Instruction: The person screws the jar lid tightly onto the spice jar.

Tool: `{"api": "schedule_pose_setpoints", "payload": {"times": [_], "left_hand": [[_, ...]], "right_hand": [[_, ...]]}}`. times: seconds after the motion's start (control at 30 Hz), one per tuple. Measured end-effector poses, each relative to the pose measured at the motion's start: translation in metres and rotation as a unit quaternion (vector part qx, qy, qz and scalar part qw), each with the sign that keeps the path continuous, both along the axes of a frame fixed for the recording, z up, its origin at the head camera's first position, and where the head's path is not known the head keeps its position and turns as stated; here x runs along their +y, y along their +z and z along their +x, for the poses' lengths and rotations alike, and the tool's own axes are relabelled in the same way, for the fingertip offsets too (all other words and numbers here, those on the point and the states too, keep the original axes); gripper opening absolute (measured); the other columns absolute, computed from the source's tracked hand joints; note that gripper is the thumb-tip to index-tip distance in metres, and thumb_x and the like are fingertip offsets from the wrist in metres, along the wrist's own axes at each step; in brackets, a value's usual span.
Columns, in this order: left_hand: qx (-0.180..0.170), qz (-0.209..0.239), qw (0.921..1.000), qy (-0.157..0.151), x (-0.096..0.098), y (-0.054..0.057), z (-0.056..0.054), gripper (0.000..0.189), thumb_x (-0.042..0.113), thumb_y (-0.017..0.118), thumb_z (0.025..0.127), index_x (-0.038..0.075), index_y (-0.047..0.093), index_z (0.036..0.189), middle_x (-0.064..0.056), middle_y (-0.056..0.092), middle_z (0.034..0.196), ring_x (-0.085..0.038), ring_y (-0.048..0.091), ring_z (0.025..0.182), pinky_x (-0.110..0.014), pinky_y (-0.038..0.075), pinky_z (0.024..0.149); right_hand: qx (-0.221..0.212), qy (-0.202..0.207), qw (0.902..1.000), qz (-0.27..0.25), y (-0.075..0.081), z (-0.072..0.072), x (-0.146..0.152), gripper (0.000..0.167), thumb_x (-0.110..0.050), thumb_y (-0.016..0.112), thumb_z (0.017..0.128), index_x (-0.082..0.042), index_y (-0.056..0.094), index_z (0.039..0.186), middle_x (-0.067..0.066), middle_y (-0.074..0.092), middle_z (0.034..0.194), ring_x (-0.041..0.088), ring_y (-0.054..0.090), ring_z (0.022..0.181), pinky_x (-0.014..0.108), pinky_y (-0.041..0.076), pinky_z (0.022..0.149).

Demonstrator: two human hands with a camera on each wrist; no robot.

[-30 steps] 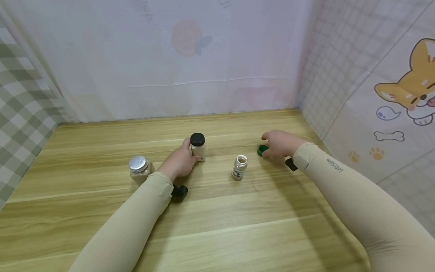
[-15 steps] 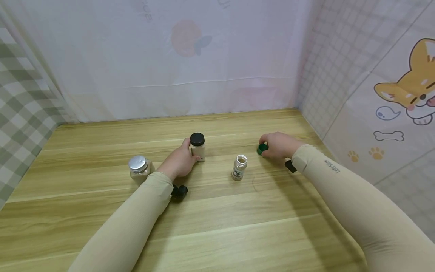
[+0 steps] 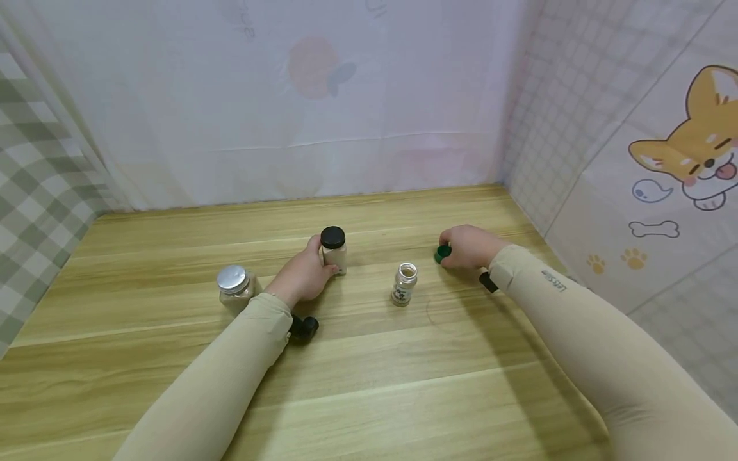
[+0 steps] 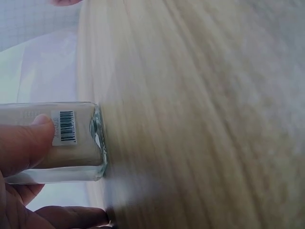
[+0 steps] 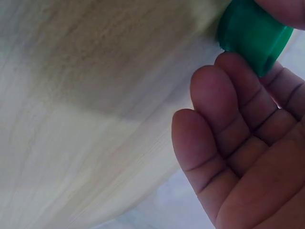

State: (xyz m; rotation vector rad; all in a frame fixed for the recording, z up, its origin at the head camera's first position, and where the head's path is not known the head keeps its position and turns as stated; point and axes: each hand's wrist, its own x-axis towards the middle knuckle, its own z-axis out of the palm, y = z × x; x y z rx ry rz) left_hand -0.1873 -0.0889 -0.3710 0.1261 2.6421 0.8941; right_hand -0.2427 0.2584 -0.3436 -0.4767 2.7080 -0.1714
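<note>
My left hand (image 3: 302,275) grips a glass jar (image 3: 336,258) with a black lid (image 3: 332,237), which stands upright on the table. In the left wrist view, the thumb lies beside a barcode label (image 4: 66,127) near the jar's base. My right hand (image 3: 471,246) pinches a small green cap (image 3: 442,255) at the table on the right; the right wrist view shows this green cap (image 5: 252,37) between thumb and fingers, with the other fingers bent alongside. Between both hands a small uncapped glass jar (image 3: 403,289) stands with its mouth facing up.
A square jar (image 3: 233,299) with a silver lid stands left of my left forearm, partly covered by the sleeve. Black wrist-camera parts (image 3: 304,328) show under the left wrist. The wooden table (image 3: 369,378) ends at a cloth backdrop (image 3: 380,166) behind and a patterned wall at right.
My right thumb and fingers have come together on the green cap, where a second ago they were spread around it. The left hand and the jars have stayed in place.
</note>
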Motion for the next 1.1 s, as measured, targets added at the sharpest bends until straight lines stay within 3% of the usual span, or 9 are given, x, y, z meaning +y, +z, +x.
{"api": "schedule_pose_setpoints", "payload": {"times": [0.07,0.17,0.3,0.53,0.67,0.8,0.97,1.1], "left_hand": [[-0.001,0.006,1.0,0.002,0.0,0.0,0.0,0.075,0.035,0.057,0.11,0.017,0.012,0.166,-0.023,0.059,0.15,-0.035,0.064,0.121,-0.046,0.049,0.091],[-0.005,0.022,0.9997,0.009,-0.001,-0.001,0.001,0.078,0.036,0.058,0.109,0.016,0.01,0.167,-0.024,0.056,0.153,-0.038,0.059,0.134,-0.051,0.049,0.104],[-0.009,0.054,0.998,0.031,-0.003,0.0,0.002,0.089,0.043,0.063,0.106,0.016,0.006,0.169,-0.026,0.042,0.163,-0.042,0.043,0.15,-0.059,0.036,0.122],[0.037,0.111,0.9914,0.058,-0.001,0.014,0.016,0.105,0.06,0.067,0.098,0.026,-0.001,0.17,-0.019,0.011,0.176,-0.044,0.024,0.159,-0.064,0.027,0.125],[0.106,0.122,0.9864,0.026,0.005,0.025,0.03,0.105,0.061,0.07,0.096,0.021,0.007,0.17,-0.015,0.007,0.178,-0.039,0.006,0.164,-0.064,0.018,0.128],[0.164,0.13,0.9775,-0.025,0.015,0.033,0.042,0.098,0.056,0.072,0.097,0.017,0.017,0.169,-0.012,0.012,0.177,-0.035,-0.001,0.165,-0.062,0.014,0.129],[0.182,0.145,0.9704,-0.066,0.028,0.038,0.054,0.092,0.051,0.074,0.097,0.014,0.026,0.166,-0.011,0.022,0.175,-0.034,0.006,0.165,-0.06,0.021,0.128],[0.168,0.142,0.9721,-0.08,0.039,0.037,0.06,0.088,0.048,0.075,0.097,0.014,0.031,0.164,-0.011,0.028,0.174,-0.032,0.01,0.165,-0.056,0.022,0.129]], "right_hand": [[0.003,-0.001,1.0,0.003,-0.001,0.0,0.0,0.032,-0.021,0.075,0.091,-0.002,0.068,0.116,0.007,0.07,0.096,0.022,0.062,0.083,0.033,0.051,0.073],[0.003,-0.002,1.0,0.009,-0.003,0.0,0.0,0.032,-0.021,0.075,0.091,-0.002,0.068,0.116,0.008,0.07,0.097,0.022,0.062,0.083,0.033,0.051,0.073],[0.005,-0.001,1.0,0.008,-0.004,0.0,-0.001,0.028,-0.02,0.076,0.091,-0.002,0.069,0.112,0.008,0.069,0.095,0.022,0.062,0.083,0.033,0.051,0.073],[0.008,-0.003,0.9999,0.008,-0.005,-0.001,-0.001,0.027,-0.022,0.076,0.092,-0.004,0.069,0.11,0.007,0.069,0.096,0.022,0.061,0.085,0.035,0.052,0.077],[0.006,-0.004,1.0,0.005,-0.005,-0.001,0.0,0.028,-0.023,0.076,0.093,-0.003,0.069,0.111,0.007,0.069,0.096,0.022,0.061,0.085,0.034,0.051,0.075],[0.009,-0.003,1.0,0.003,-0.005,0.0,0.0,0.028,-0.023,0.077,0.093,-0.002,0.068,0.11,0.007,0.069,0.095,0.022,0.061,0.083,0.034,0.051,0.074],[0.017,0.0,0.9998,0.009,-0.006,-0.001,-0.001,0.026,-0.023,0.076,0.092,-0.003,0.069,0.107,0.006,0.068,0.092,0.021,0.061,0.082,0.034,0.05,0.074],[0.014,0.001,0.9999,0.01,-0.005,0.0,-0.001,0.026,-0.023,0.076,0.091,-0.003,0.069,0.107,0.007,0.068,0.092,0.022,0.061,0.082,0.033,0.05,0.073]]}}
